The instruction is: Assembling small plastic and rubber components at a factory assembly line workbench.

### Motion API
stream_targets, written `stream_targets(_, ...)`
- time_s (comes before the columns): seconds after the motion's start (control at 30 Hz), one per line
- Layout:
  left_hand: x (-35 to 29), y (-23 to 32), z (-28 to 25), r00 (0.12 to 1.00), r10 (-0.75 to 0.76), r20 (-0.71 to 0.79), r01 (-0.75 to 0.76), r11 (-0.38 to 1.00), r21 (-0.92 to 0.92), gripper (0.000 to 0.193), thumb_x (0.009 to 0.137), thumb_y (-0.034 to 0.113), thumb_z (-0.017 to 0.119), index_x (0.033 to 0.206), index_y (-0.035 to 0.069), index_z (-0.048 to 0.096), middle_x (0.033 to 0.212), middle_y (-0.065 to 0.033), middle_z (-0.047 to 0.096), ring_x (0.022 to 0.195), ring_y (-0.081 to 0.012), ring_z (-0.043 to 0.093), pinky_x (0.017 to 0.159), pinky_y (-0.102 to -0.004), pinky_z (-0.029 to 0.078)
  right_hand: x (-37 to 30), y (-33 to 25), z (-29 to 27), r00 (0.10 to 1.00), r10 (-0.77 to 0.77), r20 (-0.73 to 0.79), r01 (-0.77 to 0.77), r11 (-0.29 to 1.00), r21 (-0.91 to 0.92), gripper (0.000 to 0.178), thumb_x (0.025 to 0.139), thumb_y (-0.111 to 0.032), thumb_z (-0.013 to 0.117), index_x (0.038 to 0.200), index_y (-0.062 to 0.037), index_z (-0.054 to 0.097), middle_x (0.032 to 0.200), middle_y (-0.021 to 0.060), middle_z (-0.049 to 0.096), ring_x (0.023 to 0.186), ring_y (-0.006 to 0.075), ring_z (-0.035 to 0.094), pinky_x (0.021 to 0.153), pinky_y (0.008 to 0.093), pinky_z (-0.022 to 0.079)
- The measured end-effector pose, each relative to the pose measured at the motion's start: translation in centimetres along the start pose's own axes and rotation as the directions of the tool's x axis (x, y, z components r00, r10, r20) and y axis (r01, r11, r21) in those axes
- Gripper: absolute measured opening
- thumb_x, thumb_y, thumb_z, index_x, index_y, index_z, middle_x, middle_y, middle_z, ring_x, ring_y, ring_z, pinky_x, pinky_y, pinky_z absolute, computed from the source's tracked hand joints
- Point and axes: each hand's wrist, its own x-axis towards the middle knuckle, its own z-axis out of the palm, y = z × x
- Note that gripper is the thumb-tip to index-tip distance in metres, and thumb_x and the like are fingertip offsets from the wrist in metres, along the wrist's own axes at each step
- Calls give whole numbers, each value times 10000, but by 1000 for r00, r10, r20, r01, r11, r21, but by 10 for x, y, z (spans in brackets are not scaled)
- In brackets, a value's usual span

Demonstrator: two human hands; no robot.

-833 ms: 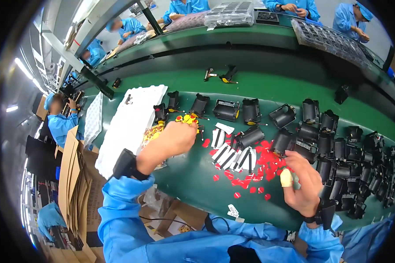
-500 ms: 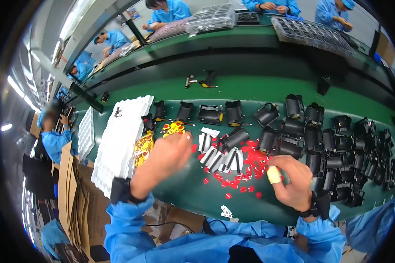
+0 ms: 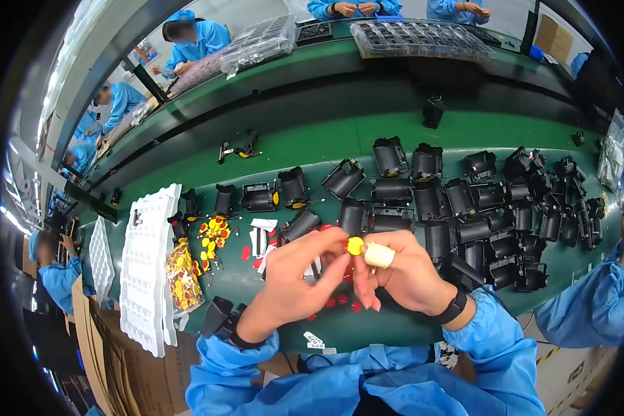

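My left hand [image 3: 301,274] and my right hand [image 3: 410,277] meet above the bench, their fingertips closed around a small round yellow disc [image 3: 354,245] with a bit of red at its edge. A pale yellow finger cot [image 3: 379,255] covers one fingertip of my right hand. Whether that hand pinches anything more is hidden by its fingers. Red round stickers [image 3: 342,299] are scattered beneath my hands. White strips [image 3: 260,239] and a tilted black plastic housing [image 3: 302,224] lie just beyond my left hand, which partly covers the strips.
Many black housings [image 3: 430,201] crowd the right side. Left of my hands are loose yellow discs [image 3: 215,232], a clear bag of discs [image 3: 182,277] and white foam trays [image 3: 145,270]. A raised shelf [image 3: 312,76] spans the far side. A co-worker's sleeve [image 3: 589,298] reaches in at right.
My left hand has moved right from the yellow discs to meet my right hand, and a yellow disc now shows between them. The whole view has shifted.
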Motion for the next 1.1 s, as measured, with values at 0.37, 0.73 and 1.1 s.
stream_targets(0.37, -11, 1, 13, 950, -296, 99, 309, 851, -425, 133, 933, 38, 612, 1045, -33, 603, 740, -44, 653, 609, -66, 572, 534, -237, 436, -1, 2, 2, 1000, -10, -28, 10, 1000, 5, 310, 977, -235, 531, 812, 26, 565, 608, 90, 532, 479, 206, 545, 412, 288, 388)
stream_targets(0.73, -21, 4, 16, 941, -337, 28, 318, 857, -405, 74, 893, 4, 624, 958, -31, 619, 723, -58, 640, 599, -119, 611, 541, -262, 476, 1, 6, 11, 989, -44, -139, 33, 996, -82, 245, 966, -187, 553, 817, 4, 592, 602, 54, 552, 497, 158, 554, 441, 274, 407)
stream_targets(1.1, -7, -3, 25, 797, 101, 595, -424, 796, 432, 186, 736, 190, 664, 701, 51, 545, 606, -76, 576, 545, -244, 579, 543, -375, 453, -10, -19, 5, 820, -435, -373, 416, 899, -133, 193, 911, -116, 502, 817, 27, 590, 607, 95, 558, 549, 217, 589, 473, 297, 442)
